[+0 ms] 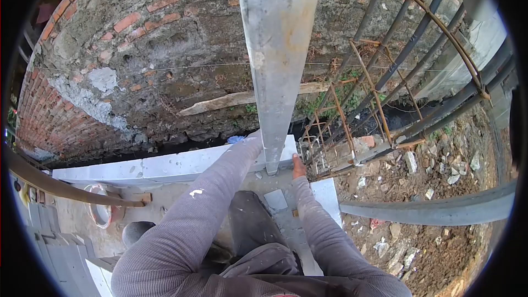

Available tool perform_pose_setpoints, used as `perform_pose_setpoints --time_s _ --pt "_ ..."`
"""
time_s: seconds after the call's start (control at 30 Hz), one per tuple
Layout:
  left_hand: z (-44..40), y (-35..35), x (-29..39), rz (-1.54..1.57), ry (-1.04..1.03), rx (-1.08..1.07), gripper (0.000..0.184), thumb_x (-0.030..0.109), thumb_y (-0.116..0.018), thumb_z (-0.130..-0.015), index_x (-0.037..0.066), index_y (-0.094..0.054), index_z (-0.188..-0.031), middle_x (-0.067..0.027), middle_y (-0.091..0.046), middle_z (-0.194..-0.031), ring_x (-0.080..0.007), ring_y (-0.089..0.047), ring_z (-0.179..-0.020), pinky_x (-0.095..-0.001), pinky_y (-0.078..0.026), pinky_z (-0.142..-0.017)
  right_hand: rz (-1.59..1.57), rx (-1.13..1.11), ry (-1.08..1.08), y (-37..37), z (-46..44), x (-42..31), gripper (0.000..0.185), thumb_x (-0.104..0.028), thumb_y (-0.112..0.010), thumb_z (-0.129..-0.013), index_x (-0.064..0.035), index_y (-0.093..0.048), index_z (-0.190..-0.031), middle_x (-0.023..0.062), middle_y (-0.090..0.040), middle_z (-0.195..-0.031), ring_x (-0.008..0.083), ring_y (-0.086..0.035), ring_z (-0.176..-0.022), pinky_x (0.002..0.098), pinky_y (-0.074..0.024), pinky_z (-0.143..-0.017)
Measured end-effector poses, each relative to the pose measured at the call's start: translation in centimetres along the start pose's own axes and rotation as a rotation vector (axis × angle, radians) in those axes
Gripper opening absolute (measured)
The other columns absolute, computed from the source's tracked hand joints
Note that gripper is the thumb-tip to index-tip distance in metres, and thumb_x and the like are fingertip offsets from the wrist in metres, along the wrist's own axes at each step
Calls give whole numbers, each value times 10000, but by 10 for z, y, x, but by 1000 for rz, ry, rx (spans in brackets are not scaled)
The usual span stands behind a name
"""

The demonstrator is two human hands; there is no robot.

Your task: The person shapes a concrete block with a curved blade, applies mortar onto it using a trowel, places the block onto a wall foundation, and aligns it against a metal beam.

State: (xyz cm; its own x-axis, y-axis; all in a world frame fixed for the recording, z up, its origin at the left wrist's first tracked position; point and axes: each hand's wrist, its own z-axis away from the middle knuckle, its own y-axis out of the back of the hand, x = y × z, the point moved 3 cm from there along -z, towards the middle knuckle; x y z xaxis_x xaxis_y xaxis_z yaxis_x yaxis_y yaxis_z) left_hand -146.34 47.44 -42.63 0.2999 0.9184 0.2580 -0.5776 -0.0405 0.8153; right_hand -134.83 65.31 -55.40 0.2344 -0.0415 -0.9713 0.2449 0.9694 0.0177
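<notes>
- Fingers first: on the right hand (298, 169), the thumb (295, 159) sticks up by the end block (287, 146). It looks bent over no edge. Some other fingers are hidden, so I cannot tell if they pinch the block or just touch it.
- Left hand: hidden behind the post, so I cannot tell if its fingers are spread or pressed together. Its sleeve (220, 170) reaches across the row.
- Wall (192, 44): big, old and rough, with bricks showing. It stands on the far side of the row.
- Post (283, 49): tall, grey and flat-faced. It comes down between the two arms and hides part of the row.
- Bars (385, 77): a long, rusty cage on the right side. They look stiff and could scratch.
- Row (176, 160): white blocks laid end to end, in front of the wall.
- End block: at the right end of the row, just beside the right thumb. It looks stiff and dry, and maybe light for its size. Its corners look like they could chip, so hold it low on its flat sides, with a whole palm. Dust may make it a bit slippery.
- Bucket (117, 213): near the row, well apart from the right hand.
- Blue scrap (235, 139): small, by the row's far edge.
</notes>
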Motion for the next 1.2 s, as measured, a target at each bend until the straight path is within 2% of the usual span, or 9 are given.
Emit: perform_pose_setpoints --time_s 0.2,0.37,0.47,0.53,0.6,0.73,0.97,1.03,1.2 --pt "12 -12 -10 4 10 11 760 736 -617 -809 65 -733 -1147 -174 -724 -1125 -351 -681 -1068 -445 -523 -926 7 -90 -115 6 43 -62 706 -561 -542 -971 85 -646 -1237 222 -657 -1272 303 -583 -1220 369 -400 -1067" --pt "24 -4 -10 -14 28 15 753 736 -617 -808 76 -734 -1150 -167 -727 -1121 -350 -681 -1064 -446 -524 -923 26 -140 -16 8 12 -2 791 -613 -518 -962 80 -580 -1338 213 -600 -1376 304 -547 -1293 369 -375 -1102" --pt "24 -2 -14 -36 19 7 748 736 -617 -807 83 -734 -1152 -162 -729 -1119 -350 -682 -1062 -447 -524 -920 17 -88 -240 17 45 -10 765 -576 -512 -990 66 -518 -1407 203 -515 -1468 286 -478 -1352 381 -353 -1134" --pt "21 3 -15 -59 3 -4 745 736 -617 -806 88 -735 -1153 -159 -730 -1117 -349 -682 -1060 -448 -524 -919 -79 62 -186 14 112 -64 788 -547 -687 -889 88 -563 -1339 238 -595 -1362 327 -541 -1295 385 -381 -1115" --pt "18 10 -13 -83 -9 -16 742 737 -617 -806 93 -735 -1154 -156 -732 -1116 -349 -682 -1059 -448 -525 -917 71 167 -169 16 143 5 722 -473 -747 -859 88 -592 -1288 252 -614 -1323 352 -560 -1274 406 -411 -1091" --pt "5 20 -2 -128 -46 -26 736 737 -617 -805 102 -736 -1156 -150 -734 -1112 -348 -682 -1055 -450 -525 -914 400 -76 -134 49 217 -10 611 -388 -730 -855 29 -612 -1286 270 -653 -1227 413 -600 -1194 440 -463 -1029" --pt "-12 7 8 -24 -38 -51 769 741 -679 -750 114 -718 -1193 -145 -728 -1139 -356 -672 -1072 -459 -514 -925 534 -129 -125 75 228 -8 543 -357 -733 -842 13 -650 -1231 266 -687 -1139 427 -647 -1097 449 -503 -973" --pt "-3 13 17 -138 3 -171 993 846 -577 -745 8 -655 -1271 -202 -669 -1256 -363 -618 -1196 -440 -488 -1014 617 -176 -151 63 221 -28 506 -343 -735 -844 14 -664 -1196 253 -697 -1121 413 -662 -1068 441 -516 -949" --pt "6 16 16 -16 -62 -103 742 710 -656 -795 114 -701 -1236 -138 -715 -1185 -355 -659 -1098 -445 -493 -964 537 -271 -60 46 214 -39 471 -342 -735 -843 -10 -677 -1171 229 -706 -1114 386 -675 -1051 439 -525 -932"
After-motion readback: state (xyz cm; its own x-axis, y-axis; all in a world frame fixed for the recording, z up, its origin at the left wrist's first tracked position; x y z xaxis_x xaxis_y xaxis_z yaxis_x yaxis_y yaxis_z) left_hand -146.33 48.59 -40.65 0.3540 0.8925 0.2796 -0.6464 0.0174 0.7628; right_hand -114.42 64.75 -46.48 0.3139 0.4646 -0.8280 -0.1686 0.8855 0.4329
